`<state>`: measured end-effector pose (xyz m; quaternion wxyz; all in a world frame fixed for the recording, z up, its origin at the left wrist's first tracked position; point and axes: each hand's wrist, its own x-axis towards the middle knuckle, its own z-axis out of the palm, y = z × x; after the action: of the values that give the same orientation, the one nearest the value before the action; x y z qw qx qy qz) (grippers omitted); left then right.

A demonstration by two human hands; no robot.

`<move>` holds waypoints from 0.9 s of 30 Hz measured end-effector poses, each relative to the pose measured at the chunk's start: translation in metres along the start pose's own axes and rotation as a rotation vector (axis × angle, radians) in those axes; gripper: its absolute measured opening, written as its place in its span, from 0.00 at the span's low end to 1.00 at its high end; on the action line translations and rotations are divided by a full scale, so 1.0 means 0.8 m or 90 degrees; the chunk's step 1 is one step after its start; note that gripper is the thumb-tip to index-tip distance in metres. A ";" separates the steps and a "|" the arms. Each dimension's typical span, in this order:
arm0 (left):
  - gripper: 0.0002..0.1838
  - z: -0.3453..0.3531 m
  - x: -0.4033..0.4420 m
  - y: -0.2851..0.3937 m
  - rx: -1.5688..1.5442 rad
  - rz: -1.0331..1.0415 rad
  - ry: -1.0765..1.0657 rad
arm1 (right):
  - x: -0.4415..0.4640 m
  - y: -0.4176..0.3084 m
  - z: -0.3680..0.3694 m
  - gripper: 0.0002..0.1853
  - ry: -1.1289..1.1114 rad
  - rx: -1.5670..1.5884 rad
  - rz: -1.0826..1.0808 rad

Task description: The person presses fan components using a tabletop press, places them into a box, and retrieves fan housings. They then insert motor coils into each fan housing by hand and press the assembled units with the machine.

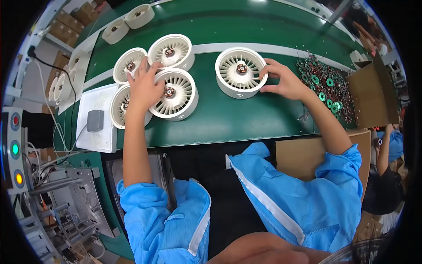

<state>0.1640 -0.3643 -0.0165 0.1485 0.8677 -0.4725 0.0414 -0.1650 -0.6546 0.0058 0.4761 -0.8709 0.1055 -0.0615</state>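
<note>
My right hand point(285, 81) grips the right rim of a round white fan housing point(239, 90), with fingers over the edge and thumb low on its outer side. This housing has radial vanes and a small motor core in its middle. My left hand point(147, 88) reaches over a cluster of similar housings, its fingers apart. Its fingertips lie near the rims of the back-left housing point(121, 66) and the back-right housing point(187, 55). The thumb is at the front-right housing point(187, 105). My forearm partly hides the front-left housing point(116, 110).
A tangled pile of wired parts with green rings point(325, 88) lies at the right, beside an open cardboard box point(373, 92). At the left, a grey block point(95, 121) sits on a white foam tray point(94, 143). More housings point(140, 17) stand farther back. Another person's arm point(384, 149) shows at far right.
</note>
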 end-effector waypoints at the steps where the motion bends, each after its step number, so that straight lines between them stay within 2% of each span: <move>1: 0.29 -0.003 -0.003 0.001 -0.005 -0.001 0.011 | 0.007 0.004 0.000 0.18 -0.009 0.004 -0.002; 2: 0.30 -0.006 -0.008 0.003 0.003 -0.016 -0.009 | 0.013 0.013 -0.003 0.17 -0.040 0.021 0.002; 5: 0.32 -0.019 -0.023 0.010 0.005 -0.034 -0.029 | 0.022 0.012 -0.001 0.18 -0.008 -0.014 -0.002; 13: 0.32 -0.015 -0.040 0.001 -0.019 -0.035 0.028 | 0.051 0.010 0.001 0.17 -0.004 -0.042 0.015; 17: 0.32 -0.014 -0.040 -0.002 -0.009 -0.046 0.040 | 0.076 0.024 0.018 0.28 -0.039 -0.022 -0.014; 18: 0.32 -0.012 -0.040 -0.002 -0.009 -0.044 0.044 | 0.078 0.022 0.024 0.38 -0.046 0.013 -0.038; 19: 0.32 -0.010 -0.039 0.000 -0.012 -0.040 0.048 | 0.078 0.018 0.031 0.42 -0.036 0.025 -0.021; 21: 0.33 -0.010 -0.038 -0.002 -0.039 -0.045 0.042 | 0.071 0.005 0.033 0.43 -0.011 0.099 -0.066; 23: 0.31 -0.011 -0.036 -0.003 -0.053 -0.052 0.028 | 0.060 0.004 -0.005 0.41 0.002 -0.034 -0.085; 25: 0.30 -0.010 -0.035 -0.002 -0.053 -0.048 0.034 | 0.042 0.014 -0.071 0.31 0.076 -0.285 -0.057; 27: 0.30 -0.016 -0.035 0.005 -0.056 -0.066 0.017 | 0.020 0.033 -0.133 0.26 0.187 -0.357 0.115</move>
<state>0.1466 -0.3399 -0.0094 0.1944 0.8832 -0.4261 0.0246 -0.1751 -0.7591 0.0407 0.2009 -0.9370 0.2627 -0.1121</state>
